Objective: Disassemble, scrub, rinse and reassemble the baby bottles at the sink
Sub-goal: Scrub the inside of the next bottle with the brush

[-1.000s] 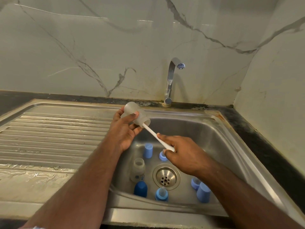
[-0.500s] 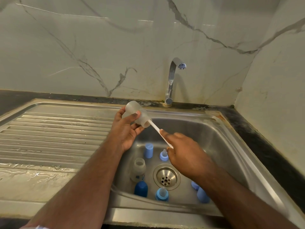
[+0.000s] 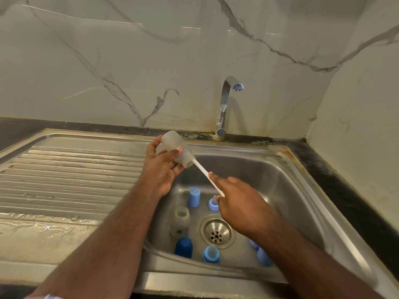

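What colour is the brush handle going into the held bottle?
White; the brush handle shows best in the head view.

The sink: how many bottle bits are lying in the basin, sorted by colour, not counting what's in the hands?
Light blue pieces: 5
Dark blue cap: 1
Clear bottle: 1
Total: 7, though the right arm may hide more.

The person is working with both forearms bare, showing no sleeves anywhere along them. The left hand (image 3: 160, 169) and the right hand (image 3: 239, 203) are wearing no gloves, rings or watch that can be seen. Only a small strip of white and pale blue fabric (image 3: 48, 296) is peeking in at the bottom edge, by the left arm; what garment it belongs to is unclear.
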Available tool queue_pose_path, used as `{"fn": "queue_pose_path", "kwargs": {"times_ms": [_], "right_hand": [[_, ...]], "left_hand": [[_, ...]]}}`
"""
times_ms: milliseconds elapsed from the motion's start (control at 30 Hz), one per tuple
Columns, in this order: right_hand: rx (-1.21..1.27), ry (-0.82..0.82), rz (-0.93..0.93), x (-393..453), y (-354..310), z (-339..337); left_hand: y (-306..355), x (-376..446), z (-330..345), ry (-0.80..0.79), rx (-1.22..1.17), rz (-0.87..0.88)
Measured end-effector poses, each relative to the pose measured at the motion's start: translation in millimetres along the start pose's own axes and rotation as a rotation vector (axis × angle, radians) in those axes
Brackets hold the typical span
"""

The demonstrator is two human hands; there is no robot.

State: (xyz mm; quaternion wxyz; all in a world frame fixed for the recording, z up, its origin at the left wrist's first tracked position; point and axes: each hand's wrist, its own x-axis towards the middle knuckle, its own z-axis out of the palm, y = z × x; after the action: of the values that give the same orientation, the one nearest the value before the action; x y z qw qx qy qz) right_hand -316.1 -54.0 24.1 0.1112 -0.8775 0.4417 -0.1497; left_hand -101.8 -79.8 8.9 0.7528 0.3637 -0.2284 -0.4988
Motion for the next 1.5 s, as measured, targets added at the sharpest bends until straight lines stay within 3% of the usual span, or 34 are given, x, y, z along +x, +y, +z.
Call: {"fn": "queue_pose_path", "kwargs": {"times_ms": [67,200,233,333,400,533,600,767,1000,1267,1500], "right_hand": [[0.063,-0.049,0.024,0.6,-2.1,1.1],[0.487,-0.139,0.116,-6.5,1.4,-10.6],[0.502,-0.116,0.115,-8.2,1.5,-12.5],[0.194,-0.051,0.025,-6.1,1.4,-7.4],[0.117,-0.056,0.010,-4.7,-3.8,-3.4],[0.462,-0.152,0.090,-8.8,-0.2,-12.2],[0.492,-0.111,0.108,-11.5,3.2,-17.4],[0.091,-0.063,0.001,-6.2,-1.2,-9.8],[0.621,-0.186,0.152,-13.3,4.9,-22.3],[0.722,-0.184,0.162,-7.0,-2.3,-14.8],[0.783,-0.267,0.148,-13.7,7.4,-36.3]], "left_hand": [[0.6,0.3,-1.3,0.012,-0.003,0.007],[3.5,3.1,-6.8,0.052,-0.042,0.012],[3.9,2.8,-7.0,0.057,-0.052,0.016],[3.5,1.8,-4.9,0.066,-0.063,0.027],[3.9,2.3,-4.7,0.072,-0.057,0.035],[6.3,4.7,-7.4,0.100,-0.108,0.034],[7.2,5.2,-7.8,0.114,-0.130,0.025],[6.6,6.8,-7.5,0.132,-0.128,0.011],[7.9,8.5,-13.0,0.136,-0.168,0.019],[-1.1,5.4,-8.6,0.015,-0.068,-0.099],[4.3,6.2,-11.8,0.011,-0.113,-0.063]]}}
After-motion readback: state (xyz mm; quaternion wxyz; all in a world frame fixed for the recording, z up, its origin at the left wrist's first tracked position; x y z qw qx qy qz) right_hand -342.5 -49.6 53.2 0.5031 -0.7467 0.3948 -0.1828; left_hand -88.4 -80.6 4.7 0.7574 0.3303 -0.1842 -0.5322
